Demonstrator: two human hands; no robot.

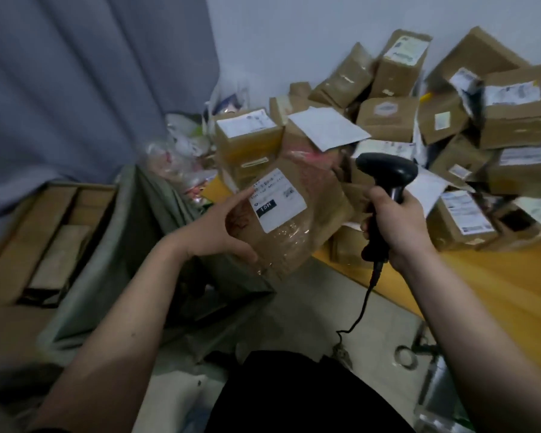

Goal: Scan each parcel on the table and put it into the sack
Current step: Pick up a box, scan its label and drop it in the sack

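My left hand [219,229] grips a brown taped parcel [297,220] by its left edge, white label facing up, in the air off the table's left end. My right hand [400,223] grips the handle of a black barcode scanner [386,173], whose head sits just right of the parcel and points towards it. A cable hangs from the scanner's handle. The grey-green sack [128,245] stands open below and left of the parcel. A heap of cardboard parcels [450,126] covers the yellow table [497,285].
Flat cardboard boxes [44,232] lie to the left of the sack. Plastic bags [185,145] are piled beyond it by a grey curtain [75,73]. A tape roll [405,356] lies on the floor under the table. My dark-clad lap fills the bottom centre.
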